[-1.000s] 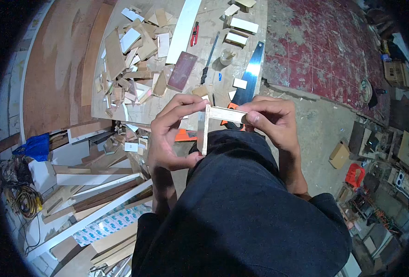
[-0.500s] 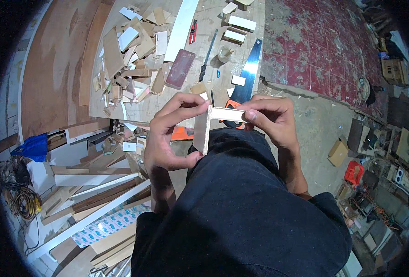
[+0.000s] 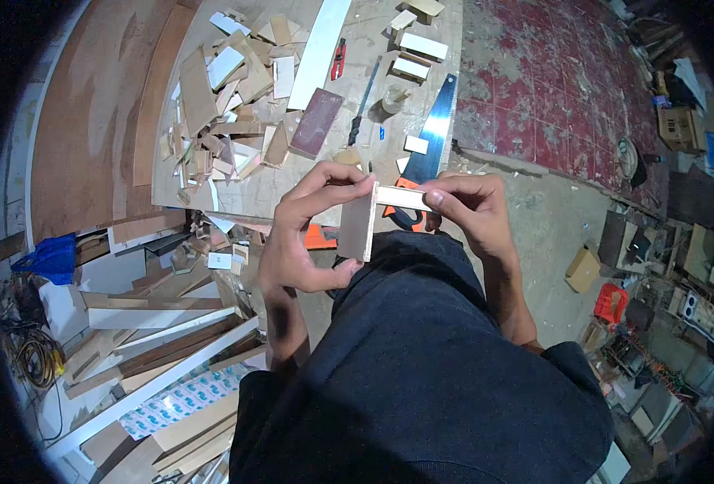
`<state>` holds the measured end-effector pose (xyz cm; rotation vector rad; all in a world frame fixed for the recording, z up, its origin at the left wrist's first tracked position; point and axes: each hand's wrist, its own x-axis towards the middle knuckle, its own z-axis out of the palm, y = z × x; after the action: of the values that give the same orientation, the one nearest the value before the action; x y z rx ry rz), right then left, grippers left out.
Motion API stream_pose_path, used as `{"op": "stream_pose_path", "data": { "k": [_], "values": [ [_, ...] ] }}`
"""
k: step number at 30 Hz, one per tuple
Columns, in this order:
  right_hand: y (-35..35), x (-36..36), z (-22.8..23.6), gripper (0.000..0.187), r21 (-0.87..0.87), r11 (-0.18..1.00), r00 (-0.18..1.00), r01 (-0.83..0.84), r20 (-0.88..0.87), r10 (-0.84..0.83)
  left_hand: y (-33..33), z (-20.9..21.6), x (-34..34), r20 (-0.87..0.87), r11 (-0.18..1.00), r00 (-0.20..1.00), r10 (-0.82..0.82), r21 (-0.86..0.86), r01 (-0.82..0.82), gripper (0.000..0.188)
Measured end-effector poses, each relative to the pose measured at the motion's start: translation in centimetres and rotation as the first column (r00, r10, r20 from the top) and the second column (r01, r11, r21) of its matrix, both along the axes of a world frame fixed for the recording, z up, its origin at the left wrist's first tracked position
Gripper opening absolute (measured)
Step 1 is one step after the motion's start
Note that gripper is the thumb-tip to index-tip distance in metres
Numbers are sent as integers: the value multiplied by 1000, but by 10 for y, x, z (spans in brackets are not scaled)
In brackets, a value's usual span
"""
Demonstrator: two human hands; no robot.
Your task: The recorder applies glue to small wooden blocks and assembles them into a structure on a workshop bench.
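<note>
My left hand (image 3: 291, 238) grips a small flat wooden board (image 3: 357, 230) by its edges, fingers at the upper end and thumb at the lower. My right hand (image 3: 483, 216) pinches a short, white-faced wood strip (image 3: 402, 198) between thumb and fingers. The strip's left end meets the board's face near its upper end, roughly at a right angle. Both pieces are held just above my lap. Behind the strip, a handsaw (image 3: 436, 133) with an orange and black handle lies at the bench edge, its handle partly covered by the strip and my right fingers.
On the workbench (image 3: 248, 184) lie a heap of wood offcuts (image 3: 236, 89), a dark red block (image 3: 316, 123), red-handled pliers (image 3: 338, 59), a thin rod-like tool (image 3: 365, 101) and a cup (image 3: 394, 98). Small assembled wood pieces (image 3: 421, 47) stand at the back. Long boards (image 3: 155, 379) pile up at lower left.
The board and strip have shifted slightly right in view, still joined at a corner. My left hand's thumb has come a little away from the board's lower end.
</note>
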<state>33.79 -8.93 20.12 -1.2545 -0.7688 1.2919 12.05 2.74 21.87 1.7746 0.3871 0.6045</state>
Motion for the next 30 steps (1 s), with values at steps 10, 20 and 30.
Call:
{"op": "stream_pose_path", "data": {
  "k": [10,20,30],
  "values": [
    [8,-22,-7,14,-27,999,998,42,-43,-43,4,-9,-5,-2,1000,1000,-12,-28,12,72],
    [8,-34,-18,13,6,989,982,147,-122,-145,7,-11,-1,-19,999,999,-35,39,35,72],
    [10,-36,-11,12,23,985,984,169,-64,-167,5,-7,-2,1,997,1000,-24,67,24,72]
  ]
}}
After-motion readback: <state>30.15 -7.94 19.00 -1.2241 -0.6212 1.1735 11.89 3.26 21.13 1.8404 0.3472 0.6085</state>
